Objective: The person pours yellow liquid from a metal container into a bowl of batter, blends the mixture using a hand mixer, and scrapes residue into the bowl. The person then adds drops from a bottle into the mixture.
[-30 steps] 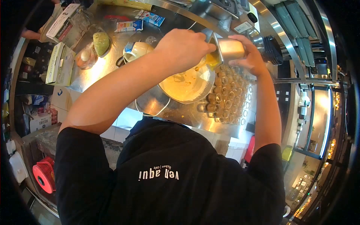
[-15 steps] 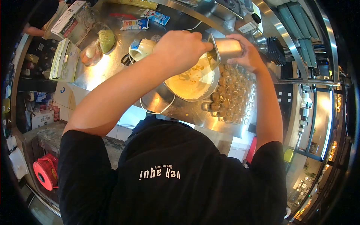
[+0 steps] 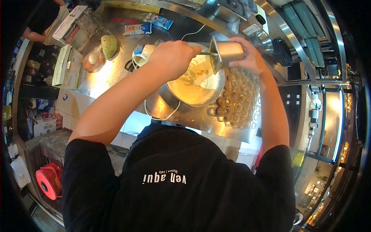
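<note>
Left hand (image 3: 174,60): clenched around a thin utensil (image 3: 206,53), its far end inside a metal container.
Right hand (image 3: 249,57): wrapped around the base of that metal container (image 3: 230,52), which lies tipped sideways, square mouth over the bowl.
Slip risk: smooth metal in a one-handed grip could slide; a hard scrape might push it loose.
Mixing bowl (image 3: 219,86): round, shiny, holding a pale yellow mixture (image 3: 189,88) streaked with darker amber.
Spill risk: tilting too far right could drip onto the glass jars (image 3: 239,98), small cylinders clustered just beside the bowl.
Table (image 3: 103,79): glossy steel; a looped white cord (image 3: 158,117) could snag.
</note>
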`<state>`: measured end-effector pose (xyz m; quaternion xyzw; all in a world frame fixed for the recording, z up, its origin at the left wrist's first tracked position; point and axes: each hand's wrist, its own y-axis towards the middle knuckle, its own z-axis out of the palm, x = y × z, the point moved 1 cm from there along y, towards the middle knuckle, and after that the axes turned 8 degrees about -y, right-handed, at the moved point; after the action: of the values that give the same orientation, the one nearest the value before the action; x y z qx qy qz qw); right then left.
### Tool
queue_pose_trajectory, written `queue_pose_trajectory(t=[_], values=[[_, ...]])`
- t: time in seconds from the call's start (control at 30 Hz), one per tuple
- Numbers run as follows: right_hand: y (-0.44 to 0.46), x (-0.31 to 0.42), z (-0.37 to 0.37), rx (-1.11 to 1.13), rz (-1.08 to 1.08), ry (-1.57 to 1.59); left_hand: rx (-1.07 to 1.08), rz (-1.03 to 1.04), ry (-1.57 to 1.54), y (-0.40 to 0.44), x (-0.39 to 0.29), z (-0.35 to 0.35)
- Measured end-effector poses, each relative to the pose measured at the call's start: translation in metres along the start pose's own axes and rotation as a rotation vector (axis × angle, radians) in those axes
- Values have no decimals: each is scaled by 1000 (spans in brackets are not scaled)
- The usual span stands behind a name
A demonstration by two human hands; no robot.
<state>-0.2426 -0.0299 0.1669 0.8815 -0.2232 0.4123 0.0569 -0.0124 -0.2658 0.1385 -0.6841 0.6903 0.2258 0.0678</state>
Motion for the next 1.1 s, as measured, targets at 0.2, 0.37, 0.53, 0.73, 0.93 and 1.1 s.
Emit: queue_pose_trajectory(t=[0.2,0.37,0.53,0.73,0.93,1.1], values=[[-8,-31,-8,-38,16,47,6,-61,-287,-19,27,-1],[-17,-34,-11,-52,-5,138,-162,-88,-435,-21,47,29],[-20,-38,-11,-128,-100,155,-45,-285,-683,-39,43,44],[-26,-22,-10,-200,-16,227,-133,-219,-1023,-55,57,68],[-26,-10,-13,-168,-170,-36,15,-430,-555,-60,28,15],[-11,4,13,-85,-207,-198,60,-247,-357,-34,7,21]])
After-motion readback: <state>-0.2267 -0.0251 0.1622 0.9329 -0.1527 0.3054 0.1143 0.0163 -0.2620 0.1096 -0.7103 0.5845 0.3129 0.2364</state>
